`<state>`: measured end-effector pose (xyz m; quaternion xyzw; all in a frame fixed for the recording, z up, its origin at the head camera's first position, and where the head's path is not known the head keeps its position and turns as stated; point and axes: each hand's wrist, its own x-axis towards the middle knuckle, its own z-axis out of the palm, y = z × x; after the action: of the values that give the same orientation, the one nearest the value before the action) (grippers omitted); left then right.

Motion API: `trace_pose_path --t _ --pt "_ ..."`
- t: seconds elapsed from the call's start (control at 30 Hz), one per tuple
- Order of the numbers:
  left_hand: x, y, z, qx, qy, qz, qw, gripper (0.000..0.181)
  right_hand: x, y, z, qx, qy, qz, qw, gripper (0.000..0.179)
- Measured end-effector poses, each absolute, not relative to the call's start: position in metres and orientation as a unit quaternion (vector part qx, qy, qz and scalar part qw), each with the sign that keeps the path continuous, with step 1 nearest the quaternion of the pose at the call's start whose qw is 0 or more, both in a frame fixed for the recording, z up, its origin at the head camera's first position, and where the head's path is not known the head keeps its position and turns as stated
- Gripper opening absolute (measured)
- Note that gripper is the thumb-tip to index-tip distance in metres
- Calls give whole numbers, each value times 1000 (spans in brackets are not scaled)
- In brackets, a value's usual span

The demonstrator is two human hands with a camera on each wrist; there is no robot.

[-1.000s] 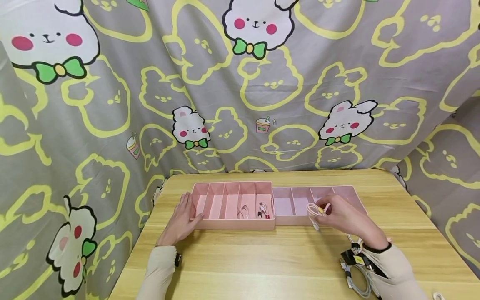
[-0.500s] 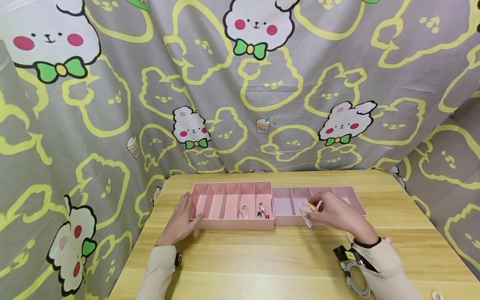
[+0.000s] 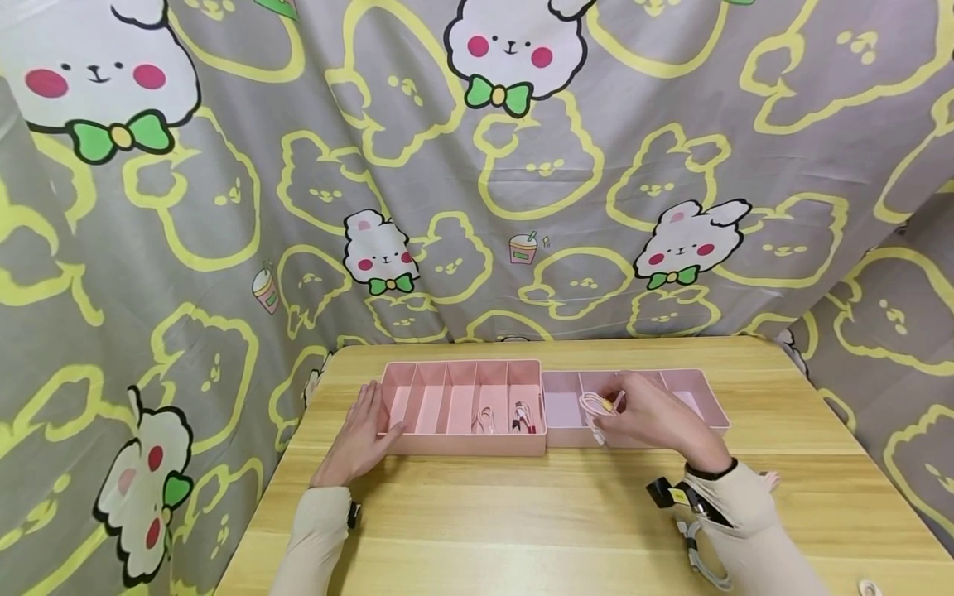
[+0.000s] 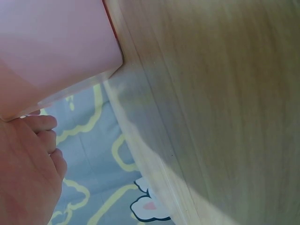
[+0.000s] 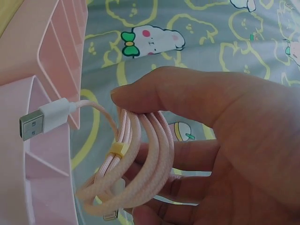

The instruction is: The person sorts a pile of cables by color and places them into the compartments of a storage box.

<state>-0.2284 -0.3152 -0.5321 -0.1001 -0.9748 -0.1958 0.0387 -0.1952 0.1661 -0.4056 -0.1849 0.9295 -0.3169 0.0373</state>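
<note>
My right hand (image 3: 659,420) pinches a coiled pale-pink USB cable (image 5: 157,164) between thumb and fingers, over the front of the lilac divided box (image 3: 565,438). A yellow tie (image 5: 118,150) bands the coil. The white USB plug (image 5: 55,116) sticks out to the left in the right wrist view, and a second metal connector hangs below the loops. At the left end of the pink divided box (image 3: 465,446), my left hand (image 3: 358,440) rests with fingers along the side wall and the thumb at the front rim.
Small cables (image 3: 486,420) lie in one pink compartment, more cables (image 3: 524,417) in the rightmost. A grey coiled cable (image 3: 699,556) is on the table (image 3: 514,521) beneath my right forearm. A pale cable end (image 3: 869,588) shows at the bottom right. A patterned curtain (image 3: 447,190) hangs behind.
My right hand has moved left with the pink cable, from the lilac box's right half toward its second compartment. My left hand has stayed in place on the pink box.
</note>
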Motion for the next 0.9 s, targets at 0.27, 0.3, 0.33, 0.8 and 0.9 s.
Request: trace_pose_path --t 0.27,0.3,0.33,0.8,0.9 --pt "-229 -314 -532 -104 -974 -197 46 96 -202 154 -403 -212 915 -340 48 6" --pt "-229 -314 -532 -105 -974 -198 46 96 -203 153 -403 -215 915 -339 49 7" --pt "-229 -314 -532 -105 -974 -198 46 96 -204 151 -402 -217 915 -336 47 8" --pt "-228 -314 -532 -100 -974 -197 40 96 -215 124 -395 -207 917 -333 68 9" --pt "-228 -315 -532 -100 -974 -199 38 96 -217 118 -395 -205 918 -333 65 13"
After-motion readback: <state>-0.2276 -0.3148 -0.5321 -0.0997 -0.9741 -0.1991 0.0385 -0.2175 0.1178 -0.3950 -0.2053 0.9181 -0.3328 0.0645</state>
